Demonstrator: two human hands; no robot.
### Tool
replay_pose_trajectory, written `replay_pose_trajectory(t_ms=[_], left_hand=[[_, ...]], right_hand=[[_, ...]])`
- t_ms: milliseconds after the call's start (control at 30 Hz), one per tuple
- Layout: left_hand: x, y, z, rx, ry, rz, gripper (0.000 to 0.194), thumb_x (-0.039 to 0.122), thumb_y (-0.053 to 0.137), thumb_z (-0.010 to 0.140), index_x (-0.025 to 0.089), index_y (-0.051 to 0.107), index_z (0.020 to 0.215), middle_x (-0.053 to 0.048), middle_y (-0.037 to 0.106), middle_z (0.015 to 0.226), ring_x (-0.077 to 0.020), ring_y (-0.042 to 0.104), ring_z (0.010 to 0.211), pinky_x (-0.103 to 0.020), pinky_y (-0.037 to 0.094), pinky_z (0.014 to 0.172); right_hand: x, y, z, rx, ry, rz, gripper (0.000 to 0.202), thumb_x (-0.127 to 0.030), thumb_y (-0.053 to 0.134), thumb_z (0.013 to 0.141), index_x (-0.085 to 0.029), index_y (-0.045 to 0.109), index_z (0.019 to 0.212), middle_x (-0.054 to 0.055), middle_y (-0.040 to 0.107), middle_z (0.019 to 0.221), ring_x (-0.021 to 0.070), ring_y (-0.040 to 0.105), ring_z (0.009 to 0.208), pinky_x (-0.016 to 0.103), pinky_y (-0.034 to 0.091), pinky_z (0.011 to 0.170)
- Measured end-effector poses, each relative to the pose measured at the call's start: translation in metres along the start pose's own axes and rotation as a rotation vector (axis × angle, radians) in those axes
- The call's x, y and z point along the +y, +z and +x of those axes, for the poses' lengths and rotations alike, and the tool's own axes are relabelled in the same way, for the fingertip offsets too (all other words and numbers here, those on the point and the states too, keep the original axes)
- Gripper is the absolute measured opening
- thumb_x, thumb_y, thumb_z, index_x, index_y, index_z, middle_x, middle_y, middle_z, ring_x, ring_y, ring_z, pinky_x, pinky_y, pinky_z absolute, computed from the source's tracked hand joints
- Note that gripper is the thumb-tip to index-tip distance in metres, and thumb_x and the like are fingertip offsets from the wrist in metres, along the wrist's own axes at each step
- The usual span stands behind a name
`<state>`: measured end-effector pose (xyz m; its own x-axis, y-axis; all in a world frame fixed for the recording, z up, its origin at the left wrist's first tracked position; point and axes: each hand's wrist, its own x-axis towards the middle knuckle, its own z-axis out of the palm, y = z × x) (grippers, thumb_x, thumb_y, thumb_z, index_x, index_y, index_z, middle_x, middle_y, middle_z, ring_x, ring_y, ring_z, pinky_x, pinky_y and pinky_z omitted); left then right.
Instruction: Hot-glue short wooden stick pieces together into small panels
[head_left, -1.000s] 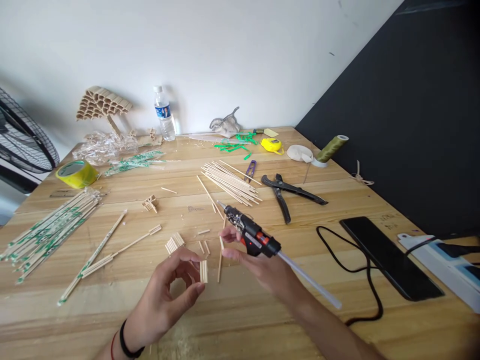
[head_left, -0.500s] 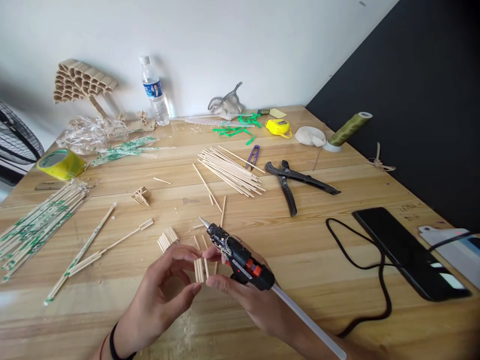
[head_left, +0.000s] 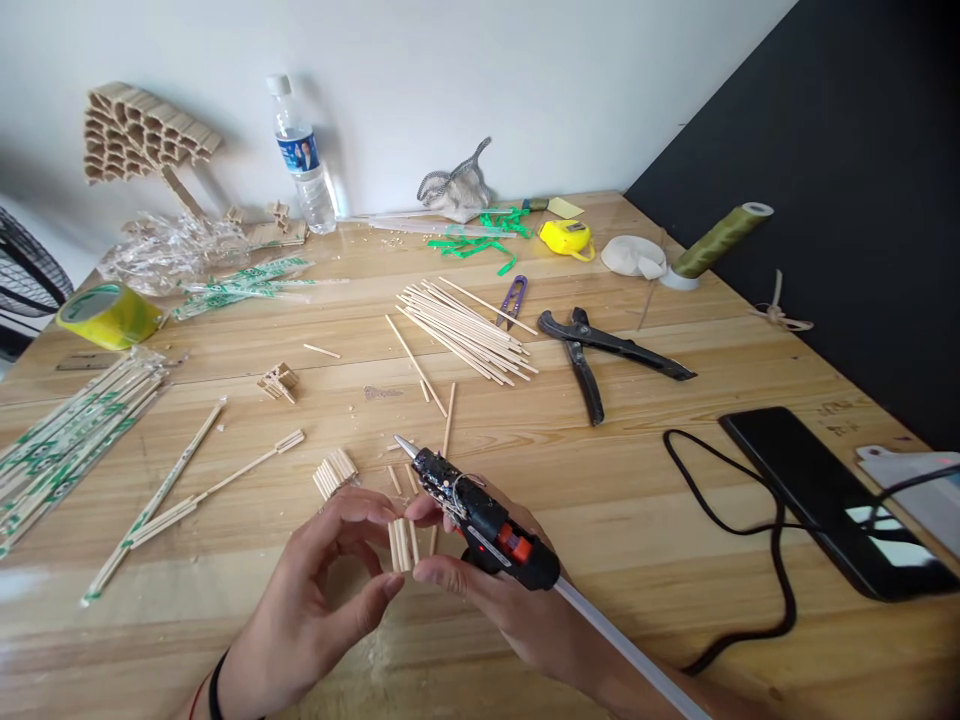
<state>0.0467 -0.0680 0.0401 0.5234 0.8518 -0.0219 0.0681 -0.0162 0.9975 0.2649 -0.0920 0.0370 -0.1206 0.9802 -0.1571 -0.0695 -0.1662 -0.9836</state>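
Note:
Between the thumb and fingers of my left hand (head_left: 322, 575) is a small row of short wooden sticks (head_left: 400, 545), held upright. My right hand (head_left: 480, 570) pinches one more short stick (head_left: 412, 541) at the row's right side; any gap between them is too small to tell. A black glue gun (head_left: 480, 515) also rests in my right hand, its metal tip pointing to the upper left and a long glue stick (head_left: 622, 640) coming out of its back. Just behind my left fingers lies a bundle of short sticks (head_left: 335, 472) on the table.
Long loose sticks (head_left: 465, 330) lie mid-table, beside purple snips (head_left: 512, 302) and black cutters (head_left: 589, 350). Wrapped sticks (head_left: 75, 440) and yellow tape (head_left: 110, 315) are at left. A bottle (head_left: 302, 160) stands at the back. A black phone-like device (head_left: 832, 500) with a cable lies right.
The single stick in my right hand has come closer to the row in my left hand. The camera view has shifted slightly.

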Motion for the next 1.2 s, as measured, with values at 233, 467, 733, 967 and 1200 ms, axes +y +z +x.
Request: replay_pose_trajectory(t_ms=[233,467,733,967,1200], left_hand=[[0.0032,0.0005,0.0008,0.008,0.012,0.065,0.027,0.023,0.071,0.099,0.03,0.065,0.124,-0.003,0.07,0.106,-0.0138,0.067,0.081,-0.022,0.059,0.073],[0.0002,0.0,-0.0003,0.022,0.005,0.081,0.026,0.022,0.072,0.098,0.027,0.065,0.123,-0.004,0.07,0.1,-0.0134,0.065,0.077,-0.022,0.057,0.07],[0.0014,0.0019,0.0007,0.047,0.024,0.056,0.026,0.019,0.073,0.096,0.024,0.067,0.121,-0.005,0.068,0.098,-0.0155,0.067,0.077,-0.025,0.058,0.07],[0.0021,-0.0007,-0.0022,0.063,0.046,0.148,0.027,0.019,0.072,0.097,0.027,0.064,0.122,-0.002,0.067,0.095,-0.0144,0.064,0.077,-0.025,0.055,0.073],[0.002,0.0001,-0.0009,0.052,0.052,0.148,0.028,0.019,0.071,0.097,0.028,0.064,0.122,-0.002,0.067,0.096,-0.0147,0.063,0.079,-0.025,0.055,0.075]], right_hand=[[0.002,0.0001,-0.0003,-0.005,-0.016,-0.025,0.029,-0.031,0.087,0.084,-0.027,0.075,0.11,0.002,0.077,0.107,0.0225,0.071,0.103,0.031,0.057,0.083],[0.0004,-0.0006,0.0008,0.0,-0.097,-0.038,0.028,-0.026,0.088,0.083,-0.028,0.076,0.109,0.0,0.077,0.103,0.0197,0.073,0.099,0.029,0.058,0.087],[-0.0046,-0.0005,-0.0003,0.004,-0.103,-0.024,0.03,-0.022,0.089,0.081,-0.03,0.077,0.108,-0.002,0.08,0.102,0.0204,0.075,0.096,0.029,0.06,0.084],[-0.004,-0.0021,0.0035,-0.008,-0.124,-0.014,0.033,-0.025,0.091,0.081,-0.028,0.077,0.11,0.0,0.081,0.105,0.0208,0.076,0.099,0.03,0.061,0.091],[-0.0047,-0.0024,0.002,-0.02,-0.138,-0.042,0.027,-0.026,0.089,0.085,-0.025,0.076,0.108,0.001,0.082,0.107,0.0193,0.076,0.099,0.03,0.06,0.091]])
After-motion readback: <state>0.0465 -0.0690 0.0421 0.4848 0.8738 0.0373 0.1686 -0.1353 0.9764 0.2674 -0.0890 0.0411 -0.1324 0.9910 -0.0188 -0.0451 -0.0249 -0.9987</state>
